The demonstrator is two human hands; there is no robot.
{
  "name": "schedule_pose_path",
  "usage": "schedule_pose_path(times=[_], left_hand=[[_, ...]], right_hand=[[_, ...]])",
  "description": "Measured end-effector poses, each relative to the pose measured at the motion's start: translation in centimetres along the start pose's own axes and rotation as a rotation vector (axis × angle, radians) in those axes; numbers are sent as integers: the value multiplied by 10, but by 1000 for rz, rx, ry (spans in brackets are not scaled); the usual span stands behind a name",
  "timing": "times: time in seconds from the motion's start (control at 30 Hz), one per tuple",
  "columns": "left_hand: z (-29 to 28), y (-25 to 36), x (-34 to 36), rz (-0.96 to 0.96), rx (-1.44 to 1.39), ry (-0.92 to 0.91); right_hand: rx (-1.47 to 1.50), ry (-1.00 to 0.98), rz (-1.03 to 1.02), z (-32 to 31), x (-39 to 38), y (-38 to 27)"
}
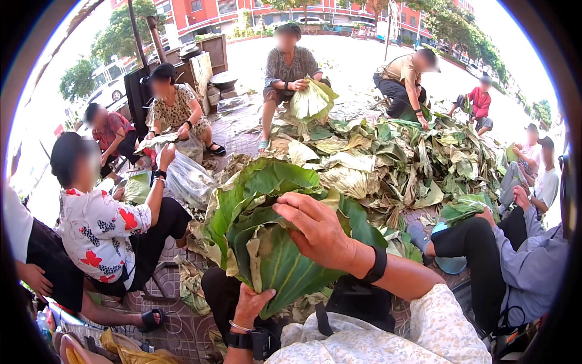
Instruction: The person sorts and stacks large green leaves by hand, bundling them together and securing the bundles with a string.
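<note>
A layered stack of large green lotus leaves (pixel 297 270) with dry, browned edges is spread in front of my lap. At its lower end my left hand (pixel 250 307) is closed on the leaves, the thumb lying over the near leaf. Above the stack, my right hand (pixel 318 233) has its fingers loosely bent and apart, pointing left near the upper folds. Nothing shows between those fingers, and part of the thumb side is hidden. A brighter leaf (pixel 273 179) curls up at the back of the stack.
A big heap of wilting leaves (pixel 412 161) covers the ground ahead. Several people sit or bend around it; one across holds a pale leaf (pixel 313 99). A clear plastic bag (pixel 189 176) lies at left. A person's black-trousered leg (pixel 479 258) is close at right.
</note>
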State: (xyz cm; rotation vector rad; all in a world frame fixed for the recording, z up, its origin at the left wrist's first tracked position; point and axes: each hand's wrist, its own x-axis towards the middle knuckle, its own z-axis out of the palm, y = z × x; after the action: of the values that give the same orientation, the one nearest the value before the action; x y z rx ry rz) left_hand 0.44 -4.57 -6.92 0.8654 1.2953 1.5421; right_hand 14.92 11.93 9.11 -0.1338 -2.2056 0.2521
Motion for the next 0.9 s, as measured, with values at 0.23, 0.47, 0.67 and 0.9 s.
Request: schedule_pose_path(times=[0.23, 0.47, 0.67, 0.9], left_hand=[[9, 11, -8, -46, -150, 46], [4, 2, -13, -84, -124, -12], [6, 3, -16, -76, -54, -121], [2, -4, -13, -91, 32, -204]], right_hand=[[194, -284, -76, -2, -3, 1], [550, -350, 336, 2, -2, 9], [271, -74, 195, 18, 8, -1], [160, -106, 52, 20, 13, 8]])
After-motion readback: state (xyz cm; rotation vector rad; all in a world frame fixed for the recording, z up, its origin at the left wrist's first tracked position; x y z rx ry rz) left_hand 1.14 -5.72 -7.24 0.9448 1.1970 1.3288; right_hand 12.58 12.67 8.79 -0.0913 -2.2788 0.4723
